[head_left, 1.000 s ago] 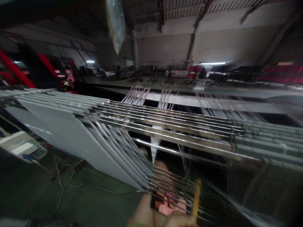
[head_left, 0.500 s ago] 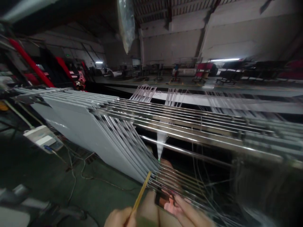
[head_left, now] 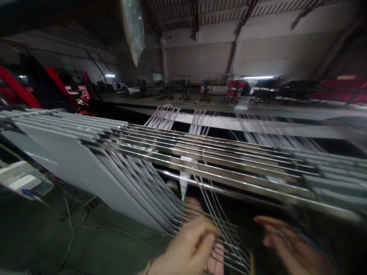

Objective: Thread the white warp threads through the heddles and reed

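My left hand (head_left: 190, 244) is at the bottom middle, in front of the rows of metal bars and pale grey strips. Its fingers are curled closed; anything inside them is hidden. To the right, my right hand (head_left: 289, 242) is blurred, its fingers reaching left and apart, with nothing visible in them. Pale threads (head_left: 210, 202) run down between the two hands. Behind the lower bars, part of another person's hand (head_left: 193, 204) shows near a tapering white bundle of threads (head_left: 184, 183). A thin yellow strip (head_left: 252, 262) shows at the bottom edge.
Long metal bars (head_left: 229, 164) span the frame ahead of me. Grey hanging sheets (head_left: 86, 164) slope down on the left. A pale box with cables (head_left: 25, 181) lies at far left. A clear plastic bag (head_left: 134, 32) hangs above.
The view has turned slightly right. My left hand has moved up and right to the bars, without the yellow strip showing in it. My right hand has moved right, away from the bars.
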Tool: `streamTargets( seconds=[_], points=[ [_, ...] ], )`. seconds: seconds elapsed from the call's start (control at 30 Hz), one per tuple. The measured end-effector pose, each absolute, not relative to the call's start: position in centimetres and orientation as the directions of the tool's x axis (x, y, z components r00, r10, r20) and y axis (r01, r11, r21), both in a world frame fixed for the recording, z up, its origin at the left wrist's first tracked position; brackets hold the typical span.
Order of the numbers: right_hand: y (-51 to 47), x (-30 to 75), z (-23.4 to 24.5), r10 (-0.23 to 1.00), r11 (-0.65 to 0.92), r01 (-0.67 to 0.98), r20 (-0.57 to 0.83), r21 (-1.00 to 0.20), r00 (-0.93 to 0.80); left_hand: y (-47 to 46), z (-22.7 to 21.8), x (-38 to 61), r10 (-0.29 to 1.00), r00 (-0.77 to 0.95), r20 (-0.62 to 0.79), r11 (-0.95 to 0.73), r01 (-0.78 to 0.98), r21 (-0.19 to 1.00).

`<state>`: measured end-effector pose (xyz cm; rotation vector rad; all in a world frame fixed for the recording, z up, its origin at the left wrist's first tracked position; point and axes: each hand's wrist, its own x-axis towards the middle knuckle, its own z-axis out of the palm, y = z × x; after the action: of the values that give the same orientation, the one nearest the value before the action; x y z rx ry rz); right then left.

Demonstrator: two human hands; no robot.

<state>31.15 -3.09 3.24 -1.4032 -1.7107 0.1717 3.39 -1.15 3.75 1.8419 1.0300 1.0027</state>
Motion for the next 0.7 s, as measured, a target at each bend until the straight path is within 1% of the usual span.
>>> streamTargets(
  seconds=[0.07, 0.1, 0.13, 0.2, 0.23, 0.3, 0.33, 0.37, 0.4, 0.47, 0.5, 0.53, 0.57, 0.6, 0.63, 0.67, 0.7],
  points=[
    [-3.7, 30.6, 3.1, 0.877, 0.379, 0.727, 0.473, -0.572, -0.084, 1.4, 5.5, 3.5, 0.918, 0.248, 0.308, -0.370, 0.267, 0.890],
    [-3.9, 30.3, 3.1, 0.878, 0.394, 0.741, 0.462, -0.543, -0.128, 2.7, 6.2, 3.6, 0.940, 0.176, 0.291, -0.330, 0.258, 0.908],
    [-4.0, 29.9, 3.1, 0.868, 0.402, 0.766, 0.475, -0.502, -0.144, 3.8, 6.7, 3.7, 0.954, 0.145, 0.262, -0.290, 0.234, 0.928],
    [-4.1, 29.0, 3.6, 0.819, 0.427, 0.815, 0.549, -0.391, -0.166, 5.1, 7.3, 3.9, 0.970, 0.136, 0.201, -0.225, 0.196, 0.954],
    [-4.1, 28.6, 4.1, 0.789, 0.463, 0.822, 0.576, -0.330, -0.214, 5.1, 7.4, 3.9, 0.971, 0.153, 0.181, -0.208, 0.184, 0.961],
    [-3.8, 27.2, 5.5, 0.746, 0.536, 0.800, 0.594, -0.268, -0.301, 3.9, 7.4, 3.8, 0.968, 0.190, 0.161, -0.192, 0.158, 0.969],
    [-3.5, 26.4, 6.3, 0.744, 0.570, 0.776, 0.570, -0.270, -0.349, 2.9, 7.3, 3.7, 0.961, 0.222, 0.162, -0.195, 0.137, 0.971],
    [-3.2, 25.5, 7.1, 0.771, 0.529, 0.777, 0.575, -0.341, -0.273, 1.8, 7.2, 3.6, 0.945, 0.271, 0.181, -0.220, 0.119, 0.968],
    [-2.8, 24.6, 7.7, 0.825, 0.502, 0.758, 0.494, -0.417, -0.275, 0.6, 7.1, 3.5, 0.913, 0.343, 0.222, -0.274, 0.110, 0.956],
    [-2.1, 23.3, 8.4, 0.886, 0.444, 0.721, 0.378, -0.532, -0.267, -1.1, 6.9, 3.5, 0.808, 0.494, 0.321, -0.440, 0.144, 0.887],
    [-1.9, 23.0, 8.4, 0.898, 0.431, 0.712, 0.342, -0.554, -0.277, -1.6, 6.7, 3.6, 0.777, 0.528, 0.343, -0.502, 0.189, 0.844],
    [-1.8, 23.0, 8.1, 0.899, 0.427, 0.719, 0.344, -0.548, -0.272, -1.7, 6.5, 3.5, 0.776, 0.522, 0.353, -0.533, 0.246, 0.809],
    [-1.9, 23.3, 7.7, 0.888, 0.437, 0.736, 0.380, -0.516, -0.261, -1.5, 6.2, 3.5, 0.805, 0.473, 0.359, -0.534, 0.311, 0.786],
    [-2.1, 23.9, 7.1, 0.865, 0.447, 0.761, 0.444, -0.471, -0.233, -1.0, 6.0, 3.3, 0.843, 0.391, 0.371, -0.514, 0.377, 0.771],
    [-2.5, 24.5, 6.4, 0.834, 0.442, 0.793, 0.518, -0.420, -0.191, -0.4, 5.7, 3.2, 0.870, 0.303, 0.390, -0.491, 0.450, 0.746],
    [-3.0, 25.0, 5.8, 0.772, 0.457, 0.804, 0.618, -0.380, -0.147, 0.3, 5.4, 3.0, 0.880, 0.233, 0.414, -0.472, 0.532, 0.703],
    [-3.5, 25.5, 5.3, 0.727, 0.426, 0.811, 0.685, -0.402, -0.042, 1.0, 5.2, 2.9, 0.881, 0.187, 0.435, -0.448, 0.625, 0.639]
  ],
)
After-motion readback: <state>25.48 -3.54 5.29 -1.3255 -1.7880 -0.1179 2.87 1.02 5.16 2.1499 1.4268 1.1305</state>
